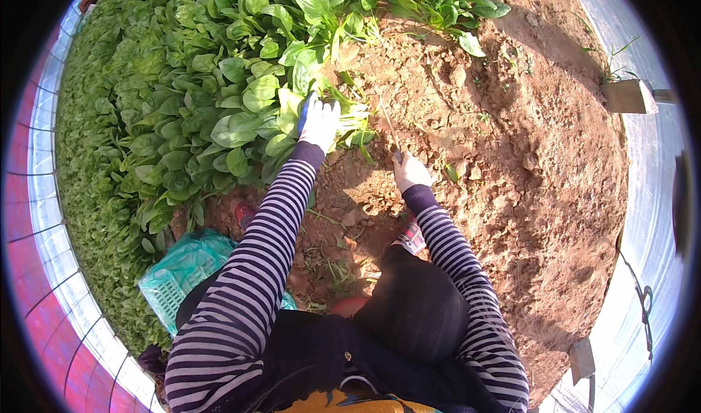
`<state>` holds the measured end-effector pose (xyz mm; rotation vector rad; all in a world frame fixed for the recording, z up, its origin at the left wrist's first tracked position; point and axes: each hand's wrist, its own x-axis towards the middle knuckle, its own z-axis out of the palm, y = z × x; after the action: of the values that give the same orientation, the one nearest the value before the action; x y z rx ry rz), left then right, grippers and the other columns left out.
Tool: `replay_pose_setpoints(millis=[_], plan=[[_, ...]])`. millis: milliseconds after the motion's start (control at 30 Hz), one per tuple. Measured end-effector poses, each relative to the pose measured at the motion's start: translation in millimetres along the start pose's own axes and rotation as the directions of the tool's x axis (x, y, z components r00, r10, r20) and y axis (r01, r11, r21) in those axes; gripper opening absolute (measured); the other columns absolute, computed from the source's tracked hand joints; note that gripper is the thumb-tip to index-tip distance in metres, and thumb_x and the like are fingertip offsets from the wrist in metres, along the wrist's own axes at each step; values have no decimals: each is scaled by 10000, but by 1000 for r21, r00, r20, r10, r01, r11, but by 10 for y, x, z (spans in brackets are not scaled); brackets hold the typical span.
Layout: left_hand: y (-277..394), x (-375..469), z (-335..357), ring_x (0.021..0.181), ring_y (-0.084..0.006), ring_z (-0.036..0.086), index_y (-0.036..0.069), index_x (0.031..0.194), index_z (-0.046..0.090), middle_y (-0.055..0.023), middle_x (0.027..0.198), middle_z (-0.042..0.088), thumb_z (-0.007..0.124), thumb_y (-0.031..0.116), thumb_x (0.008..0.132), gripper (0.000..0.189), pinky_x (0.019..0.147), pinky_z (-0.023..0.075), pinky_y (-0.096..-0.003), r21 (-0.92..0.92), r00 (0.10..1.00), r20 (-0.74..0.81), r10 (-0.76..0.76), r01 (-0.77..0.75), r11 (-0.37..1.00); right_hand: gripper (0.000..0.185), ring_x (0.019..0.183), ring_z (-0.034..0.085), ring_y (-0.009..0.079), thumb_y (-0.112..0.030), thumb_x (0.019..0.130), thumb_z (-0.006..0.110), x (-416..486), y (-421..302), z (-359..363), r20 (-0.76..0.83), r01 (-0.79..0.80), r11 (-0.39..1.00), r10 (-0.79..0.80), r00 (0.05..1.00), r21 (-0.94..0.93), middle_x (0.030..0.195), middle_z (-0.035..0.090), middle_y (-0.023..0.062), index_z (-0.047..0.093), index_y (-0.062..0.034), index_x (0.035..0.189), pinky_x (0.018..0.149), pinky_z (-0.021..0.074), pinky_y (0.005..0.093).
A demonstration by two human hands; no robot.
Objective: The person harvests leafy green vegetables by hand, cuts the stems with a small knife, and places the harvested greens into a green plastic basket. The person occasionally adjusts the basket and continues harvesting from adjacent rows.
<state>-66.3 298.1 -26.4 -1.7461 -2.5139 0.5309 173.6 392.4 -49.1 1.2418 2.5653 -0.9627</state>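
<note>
My left hand (320,121), in a white and blue glove, is closed around a bunch of spinach-like leafy greens (353,118) at the edge of the planted bed. The leaves spread to its left and the stems stick out to its right. Lower and to the right, my right hand (411,171) grips a thin, long-bladed tool (389,118) that points up and away over the bare soil (493,155). The tool's handle is mostly hidden in the fingers, and its exact kind cannot be told. Its tip lies apart from the bunch.
Dense leafy greens (164,101) fill the left side. A green plastic crate (164,298) with a thin green plastic bag (205,248) stands by my left leg. Cut leaves lie on the soil between my feet. Blocks (627,96) and plastic sheeting (657,194) border the right side.
</note>
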Motion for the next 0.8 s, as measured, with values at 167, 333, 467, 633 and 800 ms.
replay_pose_setpoints(millis=[167,333,467,633,800], plan=[[-127,-34,-9,1008,-246,563,52,1239,537,-91,912,619,426,144,903,366,1142,222,-456,-32,999,17,46,-45,998,376,831,658,373,-392,922,521,25,108,74,150,-23,997,35,988,-80,872,666,210,563,-29,1013,750,519,469],[-220,25,-79,1006,-246,571,47,1232,532,-88,916,628,420,144,901,362,1151,196,-448,-60,997,41,60,-58,997,367,840,652,372,-384,920,516,-408,344,-304,269,-22,996,43,962,-84,854,661,222,568,-36,1026,752,515,472],[-173,24,-65,1076,-271,544,40,1251,513,-106,983,622,505,216,868,421,1154,176,-470,-33,998,33,58,-57,998,359,763,642,392,-385,928,507,-373,356,-322,106,-38,998,32,994,55,761,643,223,572,-33,962,694,514,473],[-122,16,-75,1118,-293,519,46,1275,491,-111,1057,604,709,373,706,691,1166,139,-472,-76,977,209,48,-32,997,387,796,654,368,-390,926,517,85,13,51,92,1,1000,1,996,-14,831,666,201,549,-17,1022,702,517,457],[-183,118,-106,986,-231,588,93,1107,591,-66,880,658,409,161,921,270,1111,255,-445,-47,995,84,50,-46,998,416,824,658,368,-395,927,522,9,18,-69,258,19,1000,-14,966,-17,861,668,217,543,0,1056,757,516,465]])
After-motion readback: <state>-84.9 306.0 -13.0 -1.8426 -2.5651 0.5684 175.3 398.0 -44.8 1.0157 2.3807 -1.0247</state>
